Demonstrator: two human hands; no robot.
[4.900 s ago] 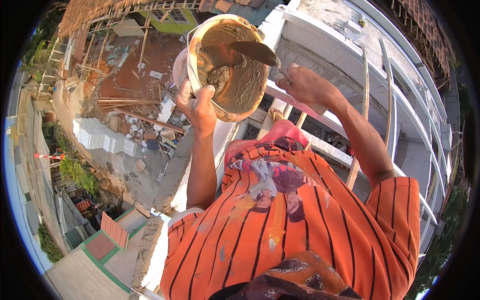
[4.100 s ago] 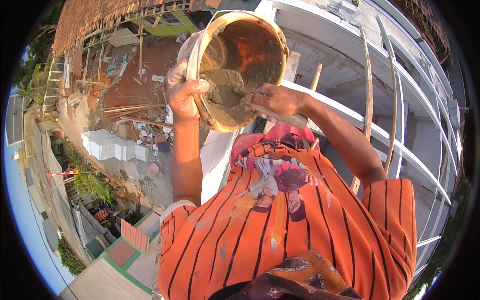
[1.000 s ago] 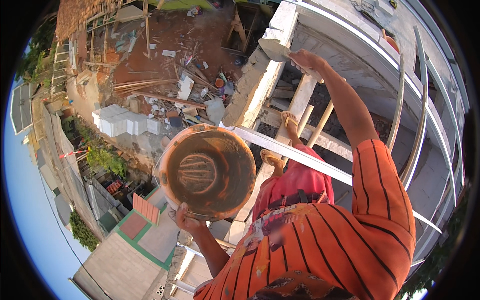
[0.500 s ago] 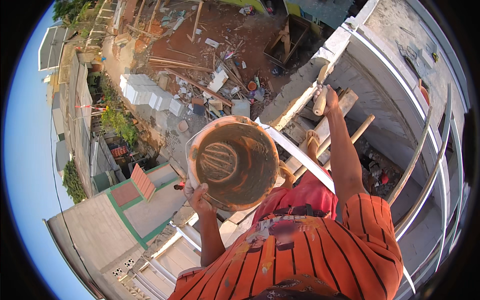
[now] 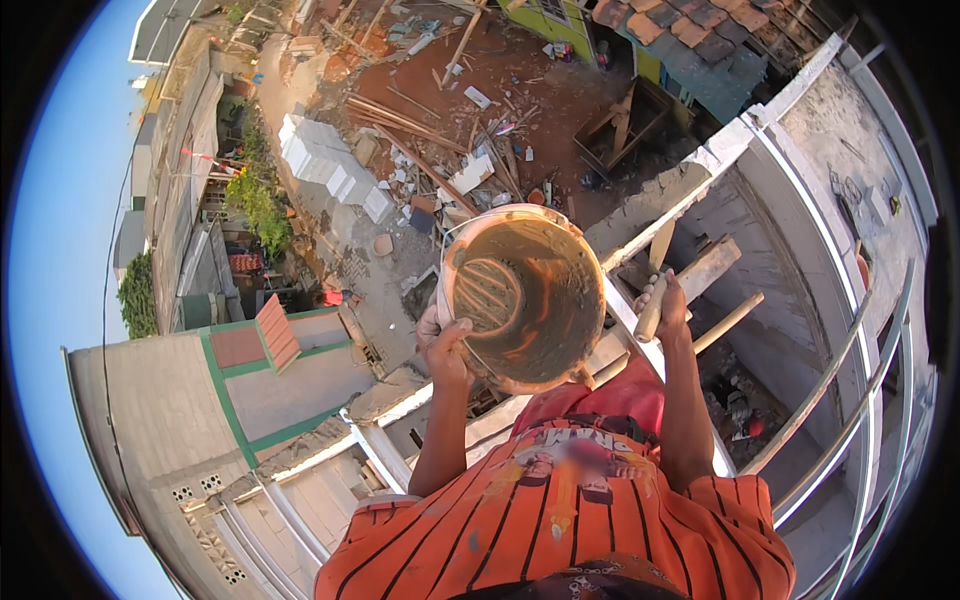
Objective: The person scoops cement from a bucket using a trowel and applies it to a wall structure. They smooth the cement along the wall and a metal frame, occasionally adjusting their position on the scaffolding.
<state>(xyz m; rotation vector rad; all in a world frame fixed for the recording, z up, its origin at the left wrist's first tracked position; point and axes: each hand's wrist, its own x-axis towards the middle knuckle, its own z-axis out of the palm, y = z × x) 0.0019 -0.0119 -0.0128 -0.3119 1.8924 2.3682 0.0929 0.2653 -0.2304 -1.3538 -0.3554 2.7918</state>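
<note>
My left hand (image 5: 445, 345) is closed on the left rim of a round bucket (image 5: 575, 290), mouth tilted up toward me. Greyish-brown residue coats its orange inside wall, and its bottom shows ridges. A thin wire handle runs along the far left rim. My right hand (image 5: 672, 302) is wrapped round a thick, round wooden handle (image 5: 650, 312), right of the bucket. A tapered piece of wood (image 5: 661, 245) shows just beyond that hand; whether it belongs to the handle, I cannot tell. The bucket hides part of my legs and feet.
I am high above the ground, over planks (image 5: 712, 262) and a round pole (image 5: 730, 320). A concrete wall top (image 5: 690, 195) runs at the right, with curved-looking metal bars (image 5: 850, 390) nearer. Far below lie rubble and timber (image 5: 430, 165) beside stacked white blocks (image 5: 330, 165).
The bucket has come round to the right, nearer my right hand. My right hand has drawn back toward my body with the wooden handle. The whole view has shifted slightly.
</note>
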